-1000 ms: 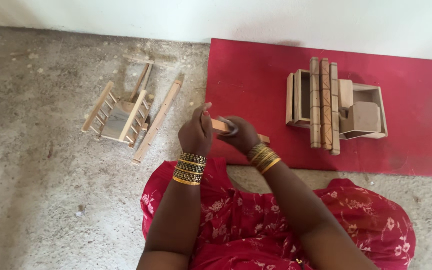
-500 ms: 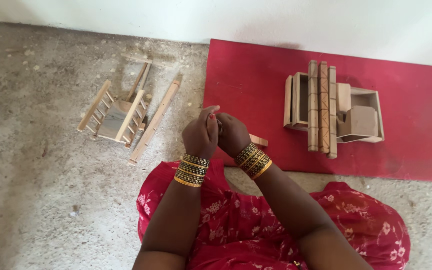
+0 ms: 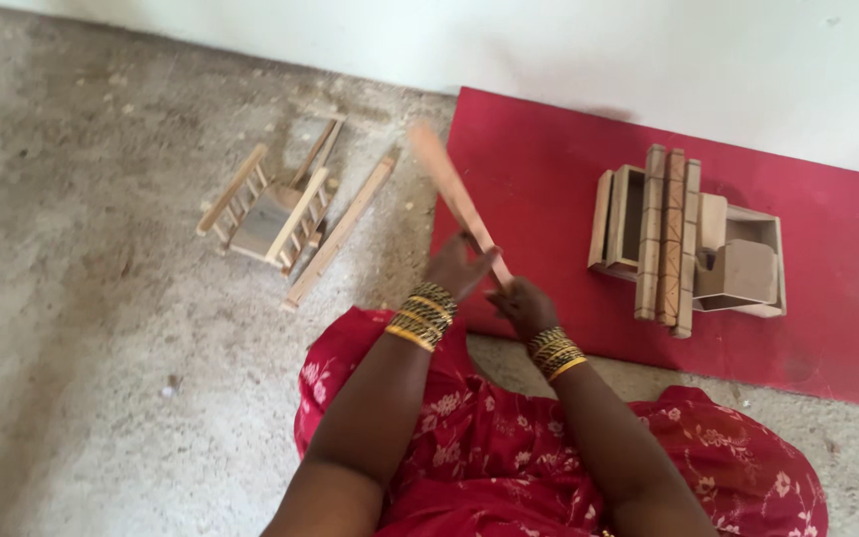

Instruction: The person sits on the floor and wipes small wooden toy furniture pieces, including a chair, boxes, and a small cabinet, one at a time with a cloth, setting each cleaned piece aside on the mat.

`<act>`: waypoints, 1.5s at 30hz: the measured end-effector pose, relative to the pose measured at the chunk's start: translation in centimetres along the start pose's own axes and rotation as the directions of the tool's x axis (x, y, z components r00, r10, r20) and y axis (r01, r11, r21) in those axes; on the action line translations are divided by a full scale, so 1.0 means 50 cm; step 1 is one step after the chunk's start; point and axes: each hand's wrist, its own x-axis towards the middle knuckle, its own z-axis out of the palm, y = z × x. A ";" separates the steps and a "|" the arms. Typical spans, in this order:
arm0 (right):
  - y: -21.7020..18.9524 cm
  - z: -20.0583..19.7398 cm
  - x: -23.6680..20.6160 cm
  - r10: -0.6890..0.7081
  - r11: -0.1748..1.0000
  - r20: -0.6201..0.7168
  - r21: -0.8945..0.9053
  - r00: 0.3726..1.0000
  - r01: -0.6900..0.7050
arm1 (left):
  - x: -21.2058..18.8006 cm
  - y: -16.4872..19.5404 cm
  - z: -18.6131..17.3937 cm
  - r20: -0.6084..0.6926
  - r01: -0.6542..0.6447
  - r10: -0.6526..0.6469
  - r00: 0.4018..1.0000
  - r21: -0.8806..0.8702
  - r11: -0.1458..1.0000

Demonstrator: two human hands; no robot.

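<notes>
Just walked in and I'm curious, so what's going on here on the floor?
A person sits on the concrete floor in a red flowered garment and holds a long wooden strip with both hands, the left hand and right hand gripping its lower end so it angles up and away. To the left lie a small ladder-like wooden frame and a loose wooden slat. On the red mat to the right sits a stack of wooden box parts and strips.

red mat (image 3: 827, 298), wooden boxes (image 3: 738, 264), ladder frame (image 3: 270, 209)
</notes>
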 end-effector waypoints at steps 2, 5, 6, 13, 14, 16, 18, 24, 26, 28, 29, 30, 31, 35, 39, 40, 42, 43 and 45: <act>-0.054 0.024 -0.015 -0.022 0.995 0.019 0.101 1.000 0.020 | -0.007 0.003 0.024 0.042 0.234 -0.230 0.972 -0.108 0.966; -0.107 0.040 -0.035 -0.047 0.959 0.099 0.282 0.994 0.018 | -0.012 0.012 0.026 0.044 0.331 -0.340 0.940 -0.368 0.869; -0.111 0.041 -0.040 -0.058 0.940 0.134 0.341 0.989 0.009 | -0.008 0.013 0.019 0.028 0.313 -0.341 0.940 -0.471 0.825; 0.027 0.019 -0.054 0.118 0.829 0.206 -0.559 0.971 0.018 | 0.105 -0.075 -0.174 -0.304 0.547 -0.466 0.831 0.293 0.784; 0.052 0.017 -0.053 0.162 0.819 0.198 -0.573 0.967 -0.020 | 0.104 -0.095 -0.205 -0.295 0.628 -0.555 0.778 0.405 0.664; 0.086 0.015 -0.051 0.194 0.813 0.217 -0.582 0.957 -0.033 | 0.097 -0.123 -0.245 -0.256 0.724 -0.737 0.625 0.544 0.424; 0.093 0.013 -0.052 0.176 0.822 0.267 -0.569 0.947 0.007 | 0.085 -0.142 -0.260 -0.328 0.836 -0.816 0.476 0.455 0.305; 0.080 0.007 -0.063 0.216 0.814 0.275 -0.581 0.937 -0.017 | 0.067 -0.155 -0.250 -0.486 0.832 -0.731 0.479 0.517 0.201; 0.078 0.006 -0.068 0.191 0.838 0.256 -0.546 0.948 -0.021 | 0.064 -0.154 -0.252 -0.535 0.818 -0.650 0.540 0.514 0.257; 0.080 0.010 -0.070 0.179 0.866 0.256 -0.500 0.950 -0.029 | 0.067 -0.147 -0.251 -0.497 0.805 -0.686 0.532 0.548 0.228; 0.082 0.014 -0.069 0.177 0.881 0.257 -0.471 0.950 -0.037 | 0.071 -0.143 -0.249 -0.474 0.793 -0.701 0.533 0.568 0.219; 0.083 0.016 -0.067 0.177 0.895 0.252 -0.443 0.951 -0.050 | 0.076 -0.140 -0.250 -0.435 0.781 -0.716 0.545 0.575 0.245; 0.083 0.016 -0.064 0.113 0.910 0.245 -0.414 0.963 -0.001 | 0.083 -0.136 -0.250 -0.390 0.764 -0.729 0.562 0.582 0.277; 0.065 -0.019 -0.043 -0.066 0.717 0.233 -0.665 0.970 0.208 | 0.078 -0.116 -0.209 -0.404 0.586 -0.431 0.807 0.461 0.666; 0.058 -0.134 -0.028 0.048 0.918 -0.444 -0.334 0.895 -0.215 | 0.038 -0.102 -0.151 -0.307 0.225 -0.076 0.949 0.487 0.844; 0.060 -0.166 -0.019 0.159 0.847 -0.528 -0.361 0.834 -0.391 | 0.031 -0.100 -0.139 -0.282 0.190 -0.055 0.958 0.476 0.859; 0.074 -0.218 -0.015 0.158 0.781 -0.601 -0.409 0.783 -0.471 | 0.024 -0.101 -0.128 -0.241 0.161 -0.052 0.969 0.457 0.875; 0.084 -0.234 -0.014 0.230 0.745 -0.569 -0.419 0.790 -0.519 | 0.026 -0.102 -0.125 -0.227 0.164 -0.065 0.972 0.450 0.878; 0.104 -0.254 -0.007 0.367 0.665 -0.503 -0.445 0.782 -0.599 | 0.036 -0.106 -0.122 -0.213 0.164 -0.074 0.974 0.447 0.879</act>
